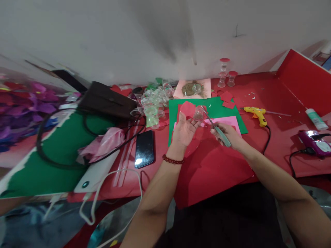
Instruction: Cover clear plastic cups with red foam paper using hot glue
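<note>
My left hand (185,132), palm turned up, holds a small clear plastic cup (198,113) near its fingertips, and a red paper piece with a rounded edge (188,109) by the thumb. Whether the paper is joined to the cup I cannot tell. The cup has something brownish in it. In my right hand (227,133) is a tool with a pale green handle (222,137) and a thin metal shaft; its tip is close to the cup's rim. Its exact kind is unclear. Beneath both hands lie red, pink and green paper sheets (214,103).
Many clear cups (155,100) are heaped at the back left, beside pink paper bearing brown grains (190,89). Red-topped cup stacks (222,72) stand behind. A yellow glue gun (256,112) and bottle (316,119) lie right; a phone (144,148) and black cable (38,137) lie left.
</note>
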{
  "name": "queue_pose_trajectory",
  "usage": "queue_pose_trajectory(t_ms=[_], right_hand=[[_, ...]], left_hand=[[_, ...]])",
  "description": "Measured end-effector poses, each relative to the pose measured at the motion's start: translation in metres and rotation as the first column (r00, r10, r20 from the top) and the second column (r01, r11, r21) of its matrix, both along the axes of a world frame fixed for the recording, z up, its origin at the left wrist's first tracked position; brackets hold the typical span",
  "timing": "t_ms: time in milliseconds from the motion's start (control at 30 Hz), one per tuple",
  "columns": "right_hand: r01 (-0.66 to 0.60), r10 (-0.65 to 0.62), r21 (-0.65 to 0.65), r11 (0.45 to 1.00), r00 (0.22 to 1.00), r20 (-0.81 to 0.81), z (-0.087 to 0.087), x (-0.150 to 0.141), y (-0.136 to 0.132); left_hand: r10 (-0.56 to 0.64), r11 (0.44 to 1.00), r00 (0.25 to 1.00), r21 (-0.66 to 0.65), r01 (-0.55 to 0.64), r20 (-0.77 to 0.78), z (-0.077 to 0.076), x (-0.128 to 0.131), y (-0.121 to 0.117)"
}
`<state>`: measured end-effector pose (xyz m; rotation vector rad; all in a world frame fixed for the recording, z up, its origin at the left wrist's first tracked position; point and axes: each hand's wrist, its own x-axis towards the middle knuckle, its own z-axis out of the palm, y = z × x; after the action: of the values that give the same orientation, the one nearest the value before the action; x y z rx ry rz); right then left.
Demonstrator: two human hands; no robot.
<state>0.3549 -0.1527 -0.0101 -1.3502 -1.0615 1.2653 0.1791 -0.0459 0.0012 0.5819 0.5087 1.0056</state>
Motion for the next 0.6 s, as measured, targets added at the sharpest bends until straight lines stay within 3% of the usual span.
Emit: queue_pose_trajectory(t_ms=[200,400,600], right_hand=[[-0.013,0.013,-0.003,1.0,0.999,0.048,0.001,0.001,0.0],[0.057,-0.065,0.099,0.993,0.995,0.08,0.018,0.002,-0.002],[-0.003,0.003,0.008,1.0,1.0,0.001,0.023,0.006,-0.004]], left_hand=[[-0.025,0.999,1.0,0.044,0.024,0.017,-0.001,-0.003,0.003],[-0.023,0.997,1.0,0.079,0.022,0.01,0.0,-0.008,0.004],[-0.053,0.988,0.998,0.142,0.057,-0.03,0.006,-0.008,-0.003]])
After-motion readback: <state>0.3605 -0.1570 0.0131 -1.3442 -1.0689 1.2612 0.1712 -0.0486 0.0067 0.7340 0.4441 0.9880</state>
